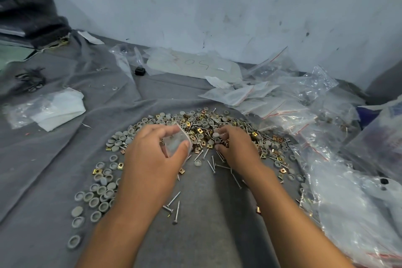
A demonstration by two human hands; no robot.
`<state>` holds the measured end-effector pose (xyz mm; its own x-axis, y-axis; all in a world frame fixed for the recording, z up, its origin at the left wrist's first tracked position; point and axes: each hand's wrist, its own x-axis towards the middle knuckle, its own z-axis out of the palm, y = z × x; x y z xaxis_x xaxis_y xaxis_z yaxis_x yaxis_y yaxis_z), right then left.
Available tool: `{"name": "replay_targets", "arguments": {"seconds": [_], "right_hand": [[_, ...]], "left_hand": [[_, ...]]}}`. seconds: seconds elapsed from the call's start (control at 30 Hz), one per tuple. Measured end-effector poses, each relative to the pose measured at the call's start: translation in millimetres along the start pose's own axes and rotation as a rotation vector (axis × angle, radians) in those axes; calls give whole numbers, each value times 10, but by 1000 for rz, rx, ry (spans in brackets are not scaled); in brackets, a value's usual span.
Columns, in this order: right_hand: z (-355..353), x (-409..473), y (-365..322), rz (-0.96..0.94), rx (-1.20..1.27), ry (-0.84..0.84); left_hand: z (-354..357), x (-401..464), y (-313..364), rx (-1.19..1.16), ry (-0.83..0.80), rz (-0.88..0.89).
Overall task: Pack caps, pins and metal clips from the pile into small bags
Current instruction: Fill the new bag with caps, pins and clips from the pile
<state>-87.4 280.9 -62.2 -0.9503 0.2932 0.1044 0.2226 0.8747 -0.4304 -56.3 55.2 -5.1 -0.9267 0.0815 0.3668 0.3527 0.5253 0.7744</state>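
Note:
A curved pile of grey round caps, silver pins and brass-coloured metal clips lies on a grey cloth. My left hand holds a small clear bag between thumb and fingers, its mouth facing right over the pile. My right hand is over the middle of the pile, and its fingertips pinch a grey cap. More grey caps trail off to the lower left. Loose pins lie between my forearms.
Many clear zip bags with red seals are heaped at the right, and bigger plastic bags lie by my right arm. A white folded bag lies at the left. A dirty wall stands behind. Dark fabric is piled at the far left.

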Motion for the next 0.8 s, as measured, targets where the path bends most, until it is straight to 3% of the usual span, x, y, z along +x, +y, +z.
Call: {"name": "replay_targets", "arguments": {"seconds": [0.23,0.47,0.8], "right_hand": [[-79,-288,123,-43,-76,-78],[-199,-373,88,-145,-312,-26],[-198,-348,253,-148,-301,-180]], "left_hand": [[-33,7,-3,-6,16,-23],[-5,10,2,-3,-11,-11],[88,-13,46,20,-80,20]]}}
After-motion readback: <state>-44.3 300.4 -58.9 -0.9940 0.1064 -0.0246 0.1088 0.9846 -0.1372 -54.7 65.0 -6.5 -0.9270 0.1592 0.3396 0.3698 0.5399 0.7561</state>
